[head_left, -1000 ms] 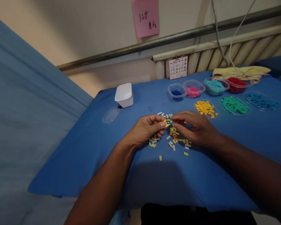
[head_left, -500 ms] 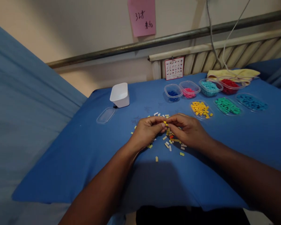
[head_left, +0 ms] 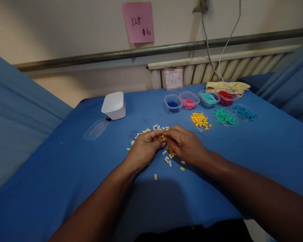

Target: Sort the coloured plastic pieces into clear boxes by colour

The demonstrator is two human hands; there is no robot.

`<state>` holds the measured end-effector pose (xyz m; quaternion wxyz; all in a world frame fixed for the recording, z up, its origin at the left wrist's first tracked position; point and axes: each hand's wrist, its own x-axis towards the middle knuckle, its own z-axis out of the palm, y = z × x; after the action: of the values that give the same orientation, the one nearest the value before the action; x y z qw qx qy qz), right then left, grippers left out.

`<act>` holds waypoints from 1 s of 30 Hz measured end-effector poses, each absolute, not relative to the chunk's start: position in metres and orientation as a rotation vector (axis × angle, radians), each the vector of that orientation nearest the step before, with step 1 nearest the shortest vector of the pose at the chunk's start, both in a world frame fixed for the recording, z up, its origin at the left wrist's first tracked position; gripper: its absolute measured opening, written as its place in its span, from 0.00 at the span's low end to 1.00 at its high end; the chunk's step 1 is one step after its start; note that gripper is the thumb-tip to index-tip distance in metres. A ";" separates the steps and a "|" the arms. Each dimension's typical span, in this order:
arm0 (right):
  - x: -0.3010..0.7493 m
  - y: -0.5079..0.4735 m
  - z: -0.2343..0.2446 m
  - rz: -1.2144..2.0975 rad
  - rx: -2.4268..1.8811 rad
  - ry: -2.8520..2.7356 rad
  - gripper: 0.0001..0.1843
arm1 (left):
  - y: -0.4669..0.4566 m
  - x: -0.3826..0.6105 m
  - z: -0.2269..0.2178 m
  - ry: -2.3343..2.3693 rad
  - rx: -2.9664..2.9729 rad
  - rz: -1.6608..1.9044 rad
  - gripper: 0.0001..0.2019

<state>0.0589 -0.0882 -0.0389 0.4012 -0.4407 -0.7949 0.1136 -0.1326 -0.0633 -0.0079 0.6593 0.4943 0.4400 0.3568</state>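
My left hand (head_left: 143, 149) and my right hand (head_left: 184, 144) meet fingertip to fingertip over a scattered pile of small bricks (head_left: 168, 156), yellow, white and a few orange, on the blue table (head_left: 65, 168). Both hands are pinched together on a small yellow brick (head_left: 164, 137) held between them just above the pile. Loose pieces lie around and partly under both hands.
A white tub (head_left: 114, 106) and a clear lid (head_left: 96, 129) lie at the back left. Clear trays of sorted bricks stand at the back right: dark blue (head_left: 173, 103), pink (head_left: 189, 100), yellow (head_left: 201, 120), green (head_left: 223, 116), with more behind. A radiator (head_left: 217, 69) and a yellow cloth (head_left: 228, 85) are beyond.
My right hand has closed in on my left until the fingertips meet on the yellow brick. The view has swung right, so everything has slid left in the frame.
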 end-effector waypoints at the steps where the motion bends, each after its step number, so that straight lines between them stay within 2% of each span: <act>1: 0.059 -0.089 -0.038 0.294 -1.117 -2.005 0.12 | -0.064 -0.133 -0.007 1.000 1.116 0.809 0.18; 7: 0.055 -0.094 -0.036 0.351 -1.067 -1.987 0.15 | -0.065 -0.131 -0.007 0.999 1.138 0.826 0.18; 12: 0.055 -0.094 -0.035 0.302 -1.139 -2.065 0.08 | -0.066 -0.130 -0.009 0.947 1.199 0.771 0.13; 30: 0.054 -0.098 -0.025 0.213 -1.184 -2.091 0.10 | -0.071 -0.127 -0.006 0.936 1.086 0.852 0.21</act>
<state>0.0537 -0.0985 -0.0252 0.3568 -0.4585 -0.8097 0.0825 -0.1266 -0.0711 -0.0056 0.6720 0.4823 0.4156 0.3782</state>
